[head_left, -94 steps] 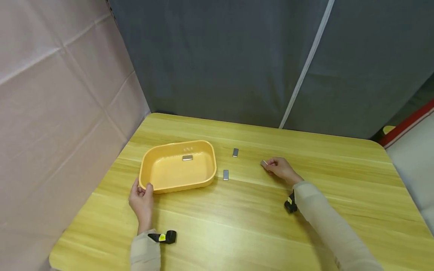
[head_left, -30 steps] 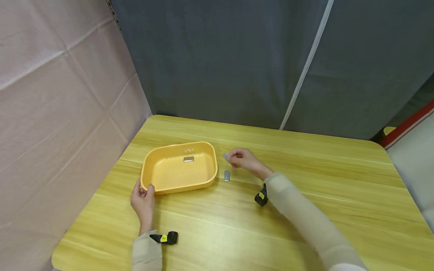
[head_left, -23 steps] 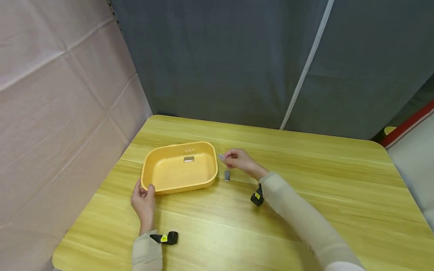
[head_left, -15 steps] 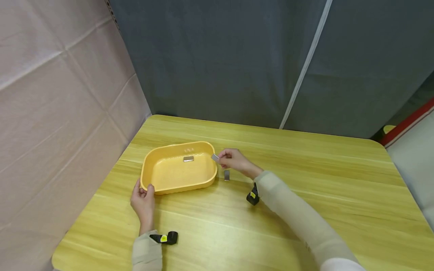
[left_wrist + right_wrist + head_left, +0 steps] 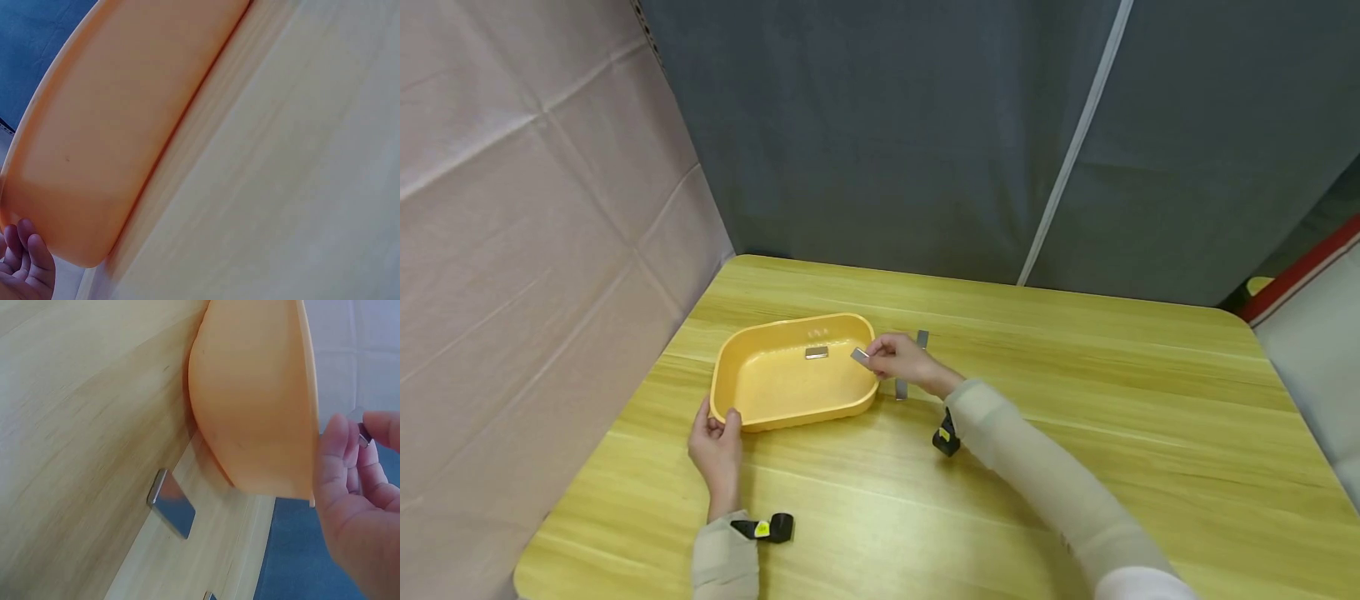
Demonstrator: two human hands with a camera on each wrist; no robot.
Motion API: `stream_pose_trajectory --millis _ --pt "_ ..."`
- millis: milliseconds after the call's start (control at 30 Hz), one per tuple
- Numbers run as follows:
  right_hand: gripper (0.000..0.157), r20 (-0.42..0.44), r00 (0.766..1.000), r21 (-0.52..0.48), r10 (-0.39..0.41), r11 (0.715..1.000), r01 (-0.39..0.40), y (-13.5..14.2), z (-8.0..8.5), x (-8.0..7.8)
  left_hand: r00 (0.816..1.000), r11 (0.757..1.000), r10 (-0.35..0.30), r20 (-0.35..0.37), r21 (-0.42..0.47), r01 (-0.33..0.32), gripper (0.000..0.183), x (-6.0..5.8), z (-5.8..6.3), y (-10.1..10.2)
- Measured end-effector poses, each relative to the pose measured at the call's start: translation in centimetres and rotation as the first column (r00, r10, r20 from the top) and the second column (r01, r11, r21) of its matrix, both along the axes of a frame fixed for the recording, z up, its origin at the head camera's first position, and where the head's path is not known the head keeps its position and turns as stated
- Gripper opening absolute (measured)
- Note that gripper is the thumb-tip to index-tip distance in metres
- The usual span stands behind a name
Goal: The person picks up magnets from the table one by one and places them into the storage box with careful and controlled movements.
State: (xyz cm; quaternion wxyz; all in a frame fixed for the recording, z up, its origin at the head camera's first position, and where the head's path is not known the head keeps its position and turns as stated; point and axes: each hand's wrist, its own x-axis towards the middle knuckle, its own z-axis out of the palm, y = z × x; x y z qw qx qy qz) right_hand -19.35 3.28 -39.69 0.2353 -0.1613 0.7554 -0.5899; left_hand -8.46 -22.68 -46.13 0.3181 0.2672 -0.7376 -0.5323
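My left hand point(image 5: 715, 454) grips the near left corner of a yellow plastic basin point(image 5: 805, 417), thumb over the rim. In the left wrist view its curled fingers point(image 5: 40, 256) show at the basin's corner. My right hand point(image 5: 908, 365) pinches a small flat silver block point(image 5: 860, 357) between thumb and fingertips, over the basin's right side. The right wrist view shows this hand just past the rim, the held block point(image 5: 364, 435) mostly covered by the fingers. Another silver block point(image 5: 816, 352) lies inside the basin near its far wall.
Two more silver blocks lie on the wooden table point(image 5: 1075, 383) right of the basin: a nearer block point(image 5: 901, 389) and a farther block point(image 5: 922, 337), both partly hidden by the right hand. A grey curtain point(image 5: 880, 150) hangs behind the table; pale cloth point(image 5: 550, 250) covers the left side.
My right hand has carried the pinched block leftward from the table's right side to over the basin. The farther table block shows again behind it. The left hand keeps its hold.
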Motion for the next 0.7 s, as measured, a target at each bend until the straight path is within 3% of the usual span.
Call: stream_pose_trajectory --millis 367,467,700 --pt "0.011 -0.12 0.989 0.07 0.081 0.995 -0.072 -1.3 1.1 0.5 1.0 1.0 0.0 -0.008 0.004 0.0 0.043 0.1 0.0 0.0" --pt "0.009 -0.16 0.982 0.102 0.101 0.991 -0.085 -1.8 0.2 0.0 1.0 1.0 0.006 -0.008 0.009 -0.006 0.043 0.1 0.0 0.0" --pt "0.007 -0.219 0.964 0.18 0.151 0.977 -0.112 -2.7 0.2 0.0 1.0 1.0 0.014 -0.003 0.009 -0.013 0.044 0.1 0.0 0.1"
